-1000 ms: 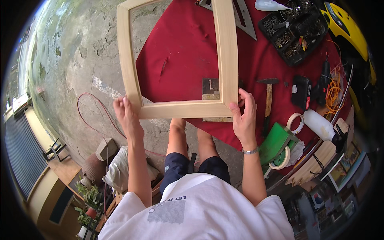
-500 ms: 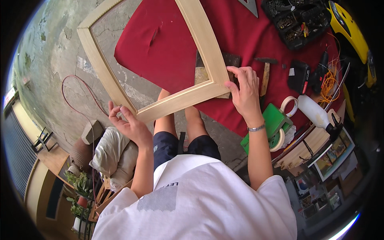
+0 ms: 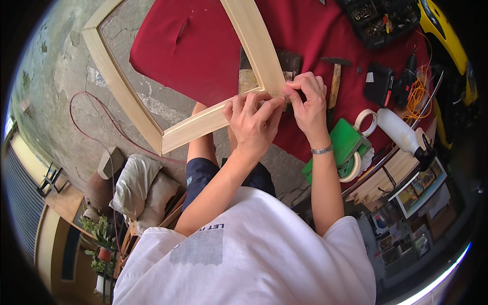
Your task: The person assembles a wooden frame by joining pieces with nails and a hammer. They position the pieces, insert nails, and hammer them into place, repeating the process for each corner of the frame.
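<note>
A pale wooden frame (image 3: 195, 125) with mitred corners lies tilted before me, its far side cut off by the view's upper edge. My left hand (image 3: 252, 122) is closed over the near rail beside the near right corner, fingers bent down; its thumb is mostly hidden. At that same corner, my right hand (image 3: 308, 101) pinches the outer edge between thumb and fingers. The fingertips of both hands almost meet there. Beneath the corner lie a wooden block (image 3: 248, 80) and a dark flat slab (image 3: 290, 62).
Red cloth (image 3: 195, 66) spreads under the frame. To the right are a hammer (image 3: 335, 86), a green tape dispenser (image 3: 343, 140), a tape roll (image 3: 366, 122), a white spray bottle (image 3: 399, 133), a drill (image 3: 405, 84) and a black hardware case (image 3: 376, 38). A thin hose (image 3: 96, 97) curves across the floor at left.
My left hand has left the near left corner and moved right, onto the near rail beside my right hand. My right hand stays at the right corner, its fingers more curled.
</note>
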Tool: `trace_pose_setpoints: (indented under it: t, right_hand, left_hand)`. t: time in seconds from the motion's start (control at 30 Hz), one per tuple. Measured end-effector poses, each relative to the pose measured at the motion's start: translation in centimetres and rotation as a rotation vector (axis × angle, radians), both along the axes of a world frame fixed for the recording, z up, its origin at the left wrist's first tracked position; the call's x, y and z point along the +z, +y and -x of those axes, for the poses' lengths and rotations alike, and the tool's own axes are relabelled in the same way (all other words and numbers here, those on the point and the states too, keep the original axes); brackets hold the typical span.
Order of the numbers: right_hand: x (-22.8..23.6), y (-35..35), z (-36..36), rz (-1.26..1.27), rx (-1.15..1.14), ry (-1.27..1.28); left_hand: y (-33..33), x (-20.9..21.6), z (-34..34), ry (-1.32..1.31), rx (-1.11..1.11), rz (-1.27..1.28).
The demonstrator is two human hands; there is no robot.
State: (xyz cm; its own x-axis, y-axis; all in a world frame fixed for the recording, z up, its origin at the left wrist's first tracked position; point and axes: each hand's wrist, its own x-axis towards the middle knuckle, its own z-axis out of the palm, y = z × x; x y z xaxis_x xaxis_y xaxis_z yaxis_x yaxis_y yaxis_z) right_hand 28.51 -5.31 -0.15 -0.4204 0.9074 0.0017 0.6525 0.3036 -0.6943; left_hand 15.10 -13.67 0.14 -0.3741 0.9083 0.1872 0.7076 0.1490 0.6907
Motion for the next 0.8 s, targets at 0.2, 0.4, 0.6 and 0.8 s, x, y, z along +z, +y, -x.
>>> trace_pose_setpoints:
  t: [0.2, 0.4, 0.6, 0.8]
  right_hand:
    - [0.25, 0.43, -0.07, 0.025, 0.002, 0.015]
    - [0.56, 0.64, 0.0, 0.041, 0.008, 0.042]
    - [0.3, 0.77, -0.16, 0.041, 0.005, 0.039]
    - [0.76, 0.88, -0.12, 0.066, 0.004, 0.027]
  left_hand:
    - [-0.24, 0.11, -0.36, 0.01, -0.027, 0.023]
    - [-0.28, -0.4, -0.48, 0.015, 0.0, -0.036]
    - [0.18, 0.15, -0.41, 0.012, -0.019, 0.021]
    - [0.09, 0.26, -0.24, -0.052, -0.006, 0.056]
